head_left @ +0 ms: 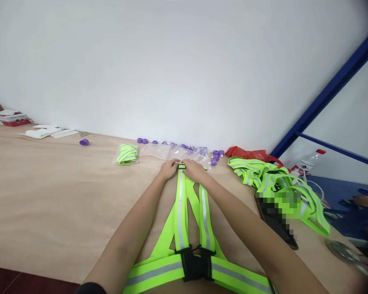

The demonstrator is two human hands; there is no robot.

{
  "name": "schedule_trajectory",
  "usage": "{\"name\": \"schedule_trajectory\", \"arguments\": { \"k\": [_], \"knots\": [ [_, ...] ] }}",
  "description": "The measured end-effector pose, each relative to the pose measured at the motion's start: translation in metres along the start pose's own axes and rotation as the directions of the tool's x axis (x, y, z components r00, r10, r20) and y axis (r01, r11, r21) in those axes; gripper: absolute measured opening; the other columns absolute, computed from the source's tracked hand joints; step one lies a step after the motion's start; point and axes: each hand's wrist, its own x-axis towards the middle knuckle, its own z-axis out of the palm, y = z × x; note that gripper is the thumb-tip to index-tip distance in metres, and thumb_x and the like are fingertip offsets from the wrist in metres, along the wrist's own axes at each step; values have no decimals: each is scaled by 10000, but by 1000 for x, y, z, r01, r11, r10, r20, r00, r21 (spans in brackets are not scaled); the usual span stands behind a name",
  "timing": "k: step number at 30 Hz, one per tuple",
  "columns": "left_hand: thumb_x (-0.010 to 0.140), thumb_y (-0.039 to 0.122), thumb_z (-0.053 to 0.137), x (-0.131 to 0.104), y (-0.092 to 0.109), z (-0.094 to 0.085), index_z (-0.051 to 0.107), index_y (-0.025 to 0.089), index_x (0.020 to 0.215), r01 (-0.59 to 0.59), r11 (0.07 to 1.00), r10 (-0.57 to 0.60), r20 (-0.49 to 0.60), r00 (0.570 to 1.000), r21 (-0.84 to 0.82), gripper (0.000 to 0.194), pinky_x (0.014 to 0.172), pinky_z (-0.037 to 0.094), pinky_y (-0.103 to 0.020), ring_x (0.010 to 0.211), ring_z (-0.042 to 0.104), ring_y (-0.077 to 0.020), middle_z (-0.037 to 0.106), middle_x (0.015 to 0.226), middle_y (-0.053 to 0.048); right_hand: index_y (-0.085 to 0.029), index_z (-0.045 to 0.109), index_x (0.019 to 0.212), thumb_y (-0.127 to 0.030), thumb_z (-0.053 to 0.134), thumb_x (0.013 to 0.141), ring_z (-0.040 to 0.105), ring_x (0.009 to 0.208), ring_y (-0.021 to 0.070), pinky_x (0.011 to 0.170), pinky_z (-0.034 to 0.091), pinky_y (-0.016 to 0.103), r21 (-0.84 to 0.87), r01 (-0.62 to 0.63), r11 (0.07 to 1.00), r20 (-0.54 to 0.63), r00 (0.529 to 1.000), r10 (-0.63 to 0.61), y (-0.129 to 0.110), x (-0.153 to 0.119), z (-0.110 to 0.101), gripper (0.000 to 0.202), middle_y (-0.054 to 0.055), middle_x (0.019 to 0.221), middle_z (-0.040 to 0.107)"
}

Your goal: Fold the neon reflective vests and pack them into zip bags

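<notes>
From the head-worn camera, a wooden table [64, 196] is running up to a white wall [159, 73] at its far edge, and its near left edge is dropping to a dark red floor [27, 281]. The widest stretch of bare wood is opening to the left of the arms. On the right, room is narrowing: a heap of lime-yellow straps [247, 170] and a dark flat device [276, 220] are lying beside the right forearm. Along the wall, clear plastic bags [155, 152], purple caps [214, 162] and a bagged lime-yellow bundle [127, 154] are sitting just beyond or beside the hands.

A lime-yellow reflective harness [180, 204] is lying between the forearms, its black buckle [198, 264] facing the near side and its straps reaching away to the fingers. The left hand [168, 169] and right hand [196, 170] are meeting at its far end, their curled fingers gripping the strap on either side of a small black-edged slider [182, 166]
</notes>
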Motion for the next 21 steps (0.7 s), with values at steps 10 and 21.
{"name": "schedule_trajectory", "arguments": {
  "k": [10, 21],
  "knots": [
    [971, 356, 621, 18, -4, 9, 607, 158, 1256, 123, 932, -112, 50, 992, -341, 347, 891, 571, -443, 1053, 653, -233, 633, 1245, -106, -156, 605, 1276, -215, 515, 963, 645, 1113, 268, 856, 475, 317, -111, 20, 994, 44, 999, -15, 9, 27, 19, 331, 152, 1228, 661],
    [966, 352, 628, 28, 13, 16, 595, 156, 1276, 332, 809, -326, 100, 940, -485, 368, 893, 571, -449, 1067, 648, -240, 622, 1263, -112, -177, 549, 1327, -212, 490, 969, 614, 1107, 246, 837, 474, 302, -160, 128, 979, 46, 991, -122, 19, 11, 8, 365, 122, 1312, 605]
  ]
}}
